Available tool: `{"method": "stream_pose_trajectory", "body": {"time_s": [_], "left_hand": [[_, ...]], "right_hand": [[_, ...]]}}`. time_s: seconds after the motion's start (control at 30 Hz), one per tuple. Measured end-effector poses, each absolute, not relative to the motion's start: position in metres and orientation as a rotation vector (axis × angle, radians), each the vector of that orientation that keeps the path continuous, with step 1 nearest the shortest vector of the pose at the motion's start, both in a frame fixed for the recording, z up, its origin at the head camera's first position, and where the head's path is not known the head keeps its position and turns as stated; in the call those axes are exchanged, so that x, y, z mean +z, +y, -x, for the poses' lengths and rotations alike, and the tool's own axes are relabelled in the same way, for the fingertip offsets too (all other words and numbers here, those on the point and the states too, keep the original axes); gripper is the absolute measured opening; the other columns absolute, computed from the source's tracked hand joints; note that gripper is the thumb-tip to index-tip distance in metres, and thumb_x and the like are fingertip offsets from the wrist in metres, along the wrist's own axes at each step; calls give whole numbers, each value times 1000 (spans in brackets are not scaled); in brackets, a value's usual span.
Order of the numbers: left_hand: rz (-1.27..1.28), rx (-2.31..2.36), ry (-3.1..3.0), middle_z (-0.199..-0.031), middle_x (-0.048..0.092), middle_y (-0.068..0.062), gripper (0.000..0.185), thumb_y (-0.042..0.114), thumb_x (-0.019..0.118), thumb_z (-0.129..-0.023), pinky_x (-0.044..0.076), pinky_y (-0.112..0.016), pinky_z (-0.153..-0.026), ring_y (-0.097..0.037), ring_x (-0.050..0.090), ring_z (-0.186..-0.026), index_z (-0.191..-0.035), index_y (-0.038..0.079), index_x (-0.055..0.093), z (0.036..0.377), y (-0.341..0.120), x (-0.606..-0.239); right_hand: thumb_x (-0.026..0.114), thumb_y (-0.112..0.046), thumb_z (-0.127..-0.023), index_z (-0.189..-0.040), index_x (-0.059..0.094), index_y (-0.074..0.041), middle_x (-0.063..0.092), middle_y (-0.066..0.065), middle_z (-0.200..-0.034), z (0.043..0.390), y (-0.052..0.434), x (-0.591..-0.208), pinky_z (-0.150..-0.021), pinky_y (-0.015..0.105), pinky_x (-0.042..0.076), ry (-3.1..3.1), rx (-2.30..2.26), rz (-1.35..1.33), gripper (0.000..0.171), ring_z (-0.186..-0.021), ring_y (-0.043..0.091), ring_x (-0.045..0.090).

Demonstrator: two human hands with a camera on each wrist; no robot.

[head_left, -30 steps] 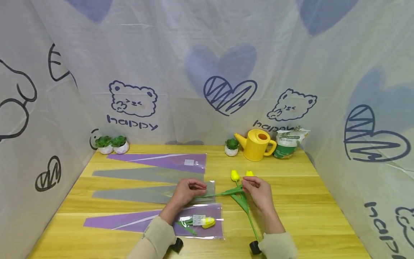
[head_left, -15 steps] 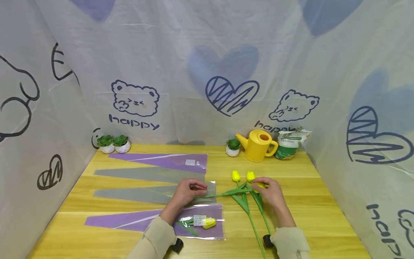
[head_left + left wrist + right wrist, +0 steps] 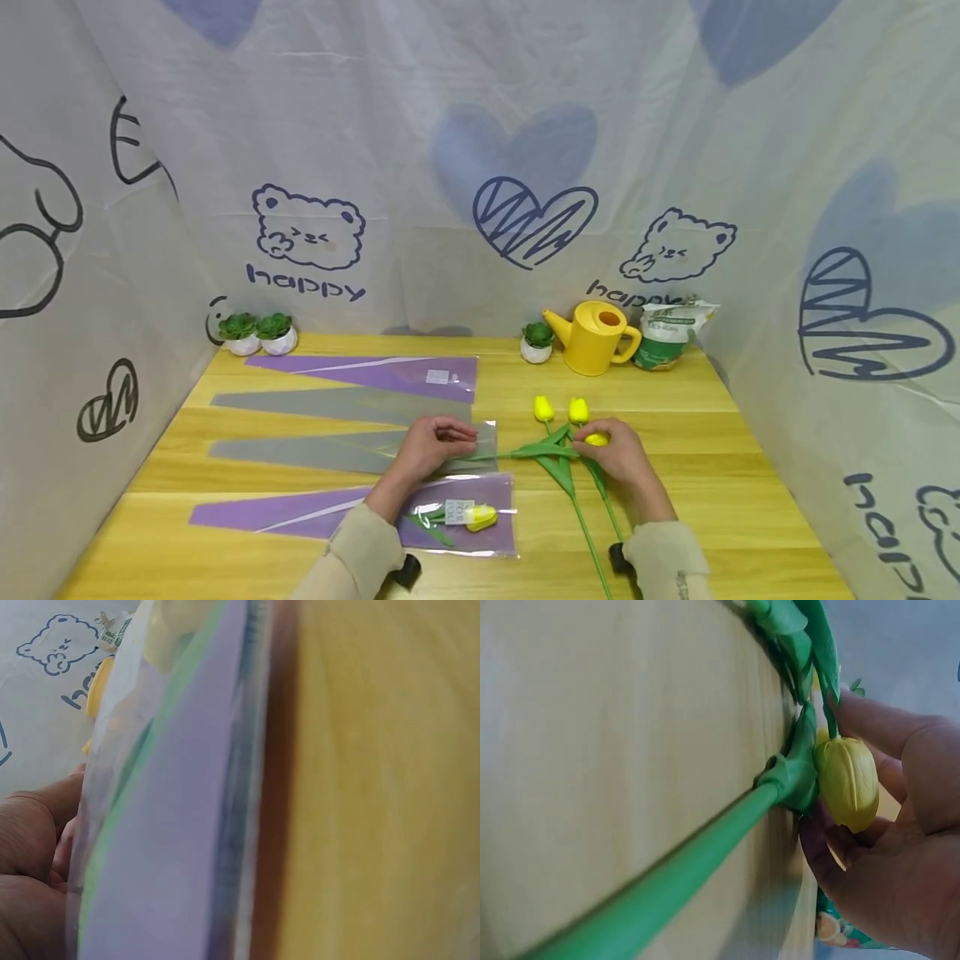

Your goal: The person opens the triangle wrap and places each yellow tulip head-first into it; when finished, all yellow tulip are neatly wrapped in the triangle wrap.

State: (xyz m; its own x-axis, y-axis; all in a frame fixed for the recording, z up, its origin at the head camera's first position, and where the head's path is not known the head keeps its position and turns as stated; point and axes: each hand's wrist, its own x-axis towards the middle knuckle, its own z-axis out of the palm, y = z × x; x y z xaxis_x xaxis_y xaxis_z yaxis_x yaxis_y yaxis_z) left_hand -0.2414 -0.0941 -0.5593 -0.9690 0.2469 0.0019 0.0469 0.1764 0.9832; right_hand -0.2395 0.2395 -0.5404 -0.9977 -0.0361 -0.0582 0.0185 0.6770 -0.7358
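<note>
My right hand (image 3: pixel 621 457) pinches an artificial yellow tulip (image 3: pixel 847 784) just below its bloom, the thumb and a finger on the stem. This tulip lies crosswise, its green leaves over two other tulips (image 3: pixel 543 408) on the table. Its stem runs left into the mouth of a grey flower sleeve (image 3: pixel 300 452). There my left hand (image 3: pixel 429 450) holds the sleeve's open end with curled fingers. In the left wrist view that hand is mostly hidden behind a purple sleeve (image 3: pixel 157 847). That purple sleeve has a yellow tulip (image 3: pixel 482 517) inside and lies nearest me.
Another grey sleeve (image 3: pixel 300 402) and a purple sleeve (image 3: pixel 360 372) lie farther back. Along the rear edge stand potted succulents (image 3: pixel 276 335), a yellow watering can (image 3: pixel 592 340) and a green-and-white bag (image 3: pixel 663 342). Printed cloth (image 3: pixel 420 275) encloses the table.
My right hand has moved right from the tulip's leaves to its bloom, then slightly back left with the tulip. The left hand has stayed at the sleeve mouth.
</note>
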Motion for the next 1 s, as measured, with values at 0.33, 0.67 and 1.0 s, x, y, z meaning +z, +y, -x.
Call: {"method": "stream_pose_trajectory", "body": {"time_s": [0.33,0.67,1.0], "left_hand": [[-304,1920,2269,-107,77,-24,24,-1,80,-87,60,-23,-77,-32,76,-95,-109,-8,75,238,-92,-552],[-294,1923,2282,-103,78,-20,21,-1,81,-86,60,-21,-77,-19,76,-89,-106,-5,76,239,-94,-555],[-370,1944,2275,-106,77,-22,22,1,82,-86,59,-21,-75,-23,76,-89,-107,-4,77,238,-93,-547]], "right_hand": [[80,-19,-91,-85,79,-18,65,8,-110,244,247,-543,-103,56,46,2874,-1108,229,7,-111,29,60],[75,-19,-96,-88,73,-19,67,6,-113,239,250,-533,-103,56,47,2907,-1087,382,8,-115,31,58],[74,-18,-97,-92,72,-16,68,5,-110,234,245,-515,-99,52,51,2938,-1155,474,5,-111,29,63]]}}
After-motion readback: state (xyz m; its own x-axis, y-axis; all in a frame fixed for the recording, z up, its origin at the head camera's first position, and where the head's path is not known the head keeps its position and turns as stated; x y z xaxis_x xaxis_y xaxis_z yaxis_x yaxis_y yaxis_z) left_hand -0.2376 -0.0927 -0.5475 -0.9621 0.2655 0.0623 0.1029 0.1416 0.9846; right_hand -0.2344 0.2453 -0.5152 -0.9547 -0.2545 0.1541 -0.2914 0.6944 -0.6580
